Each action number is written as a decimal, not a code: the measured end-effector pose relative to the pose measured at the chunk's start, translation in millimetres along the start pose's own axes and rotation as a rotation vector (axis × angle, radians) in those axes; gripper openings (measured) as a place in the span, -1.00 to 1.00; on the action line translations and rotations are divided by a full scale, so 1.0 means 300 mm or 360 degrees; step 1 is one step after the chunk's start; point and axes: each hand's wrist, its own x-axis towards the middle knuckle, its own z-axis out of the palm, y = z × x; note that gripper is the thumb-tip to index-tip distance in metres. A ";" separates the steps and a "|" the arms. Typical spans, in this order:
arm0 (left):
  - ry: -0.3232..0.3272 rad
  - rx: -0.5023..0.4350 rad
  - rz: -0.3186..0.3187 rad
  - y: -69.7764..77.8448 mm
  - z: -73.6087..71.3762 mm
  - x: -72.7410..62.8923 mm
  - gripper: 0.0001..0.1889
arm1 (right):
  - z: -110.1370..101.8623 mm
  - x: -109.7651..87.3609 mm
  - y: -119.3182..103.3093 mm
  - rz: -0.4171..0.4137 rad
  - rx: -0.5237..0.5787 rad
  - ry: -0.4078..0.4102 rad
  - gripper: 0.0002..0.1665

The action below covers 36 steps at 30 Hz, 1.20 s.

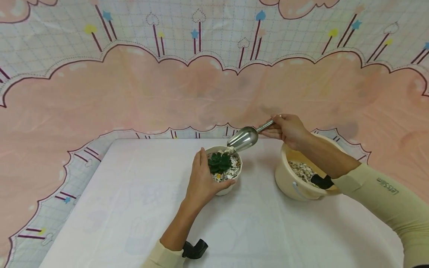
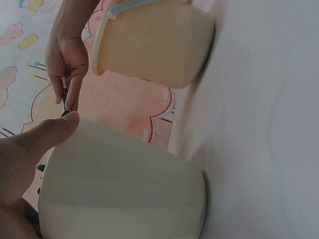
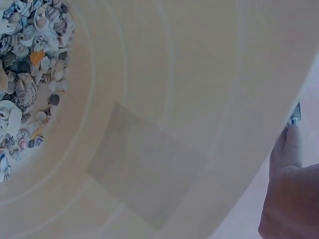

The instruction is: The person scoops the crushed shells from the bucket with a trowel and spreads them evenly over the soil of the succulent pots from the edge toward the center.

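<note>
A white flower pot (image 1: 225,191) stands on the table with a green succulent (image 1: 219,162) and small shells (image 1: 235,170) in it. My left hand (image 1: 200,182) grips the pot, thumb at the near side of the rim and fingers along its left side. In my right hand (image 1: 291,130) is the handle of a metal scoop (image 1: 244,138), tilted down to the left with its lip at the pot's far rim. Pale shells lie right at that lip. The left wrist view shows the pot's side (image 2: 124,184) close up, with the left thumb (image 2: 55,134) on its rim.
To the right stands a cream bucket (image 1: 285,183) with shells (image 1: 303,171) inside and a pale blue handle (image 1: 298,190). My right forearm passes over it. A patterned cloth (image 1: 167,100) hangs behind the white table (image 1: 140,197).
</note>
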 end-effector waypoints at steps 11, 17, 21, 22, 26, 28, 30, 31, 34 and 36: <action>0.0005 0.0006 0.0021 0.002 -0.003 0.007 0.46 | 0.015 -0.015 -0.015 -0.0131 -0.0033 -0.0075 -0.61; 0.0000 0.0025 0.0001 0.011 -0.002 0.009 0.48 | 0.017 -0.041 -0.043 -0.0170 0.0004 -0.0070 -0.67; 0.0004 0.0058 -0.0009 0.020 0.000 0.005 0.48 | 0.010 -0.067 -0.064 -0.0196 0.0045 -0.0082 -0.68; 0.0009 0.0071 -0.0008 0.023 0.001 0.004 0.48 | 0.007 -0.074 -0.067 -0.0188 0.0053 -0.0086 -0.68; 0.0035 0.0096 0.0002 0.040 0.001 -0.002 0.48 | -0.002 -0.099 -0.070 -0.0110 0.0050 -0.0068 -0.65; 0.0052 0.0099 0.0012 0.052 0.001 -0.006 0.47 | -0.010 -0.109 -0.069 -0.0084 0.0044 -0.0062 -0.64; 0.0067 0.0101 0.0025 0.066 0.001 -0.010 0.47 | -0.019 -0.119 -0.071 -0.0082 0.0057 -0.0063 -0.64; 0.0077 0.0102 0.0035 0.073 0.001 -0.012 0.47 | -0.024 -0.125 -0.073 -0.0093 0.0066 -0.0067 -0.64; 0.0106 0.0111 0.0070 0.099 0.000 -0.020 0.45 | -0.040 -0.146 -0.092 -0.0125 0.0113 -0.0094 -0.65; 0.0143 0.0096 0.0119 0.118 0.000 -0.023 0.42 | -0.050 -0.165 -0.111 -0.0152 0.0142 -0.0110 -0.66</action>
